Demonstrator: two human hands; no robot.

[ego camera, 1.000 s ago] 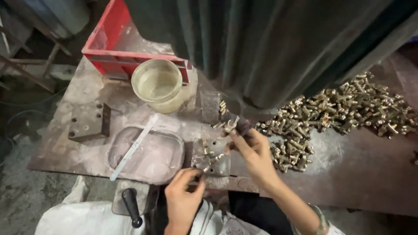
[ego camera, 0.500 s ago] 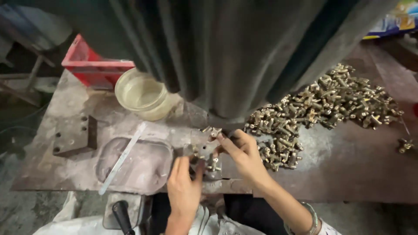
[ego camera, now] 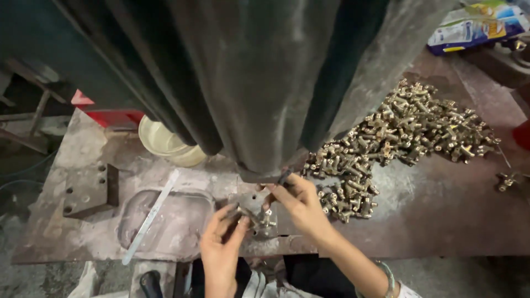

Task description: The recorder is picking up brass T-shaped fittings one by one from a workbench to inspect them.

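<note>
Both hands are now gathered under the foot of the dark machine column point(ego camera: 265, 83), where a second ago they were set further apart. A small brass fitting point(ego camera: 264, 219) is pinched by the fingertips of the left hand point(ego camera: 223, 245) on the machine's base plate, while the right hand point(ego camera: 298, 201) is curled over it from the right, a dark piece gripped between thumb and forefinger. The heap of brass fittings point(ego camera: 397, 138) is left untouched on the desk point(ego camera: 430, 221) to the right, so one piece at a time appears to be seated.
</note>
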